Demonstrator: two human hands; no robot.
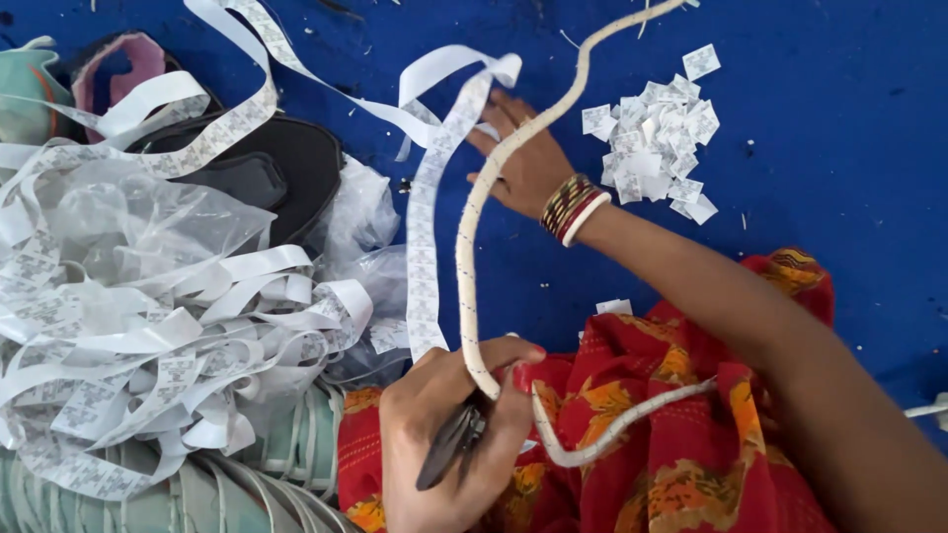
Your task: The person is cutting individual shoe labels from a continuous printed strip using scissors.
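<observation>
We keep our left hand (449,434) gripping the dark metal scissors (449,446) while our right hand (528,158), fingers flat, steadies the long white printed label ribbon (425,257).

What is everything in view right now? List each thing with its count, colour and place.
Label ribbon tangle: one heap, white with grey print, left side.
Ribbon strip: one, white, running from the upper middle down toward the near hand.
Cut labels: one pile, count unclear, white, upper right on the cloth.
Cord: one, white with dark flecks, curving from the top edge to the lap.
Clear plastic: crumpled, left and centre.
Dark footwear: black, upper left, count unclear.
Blue cloth: one, underneath everything.
Red patterned garment: bottom centre.
Scissors: one pair, dark, in the left hand.
Bangles: several, red, gold and white, right wrist.
Left hand: bottom centre.
Right hand: flat on the cloth, upper centre.
</observation>
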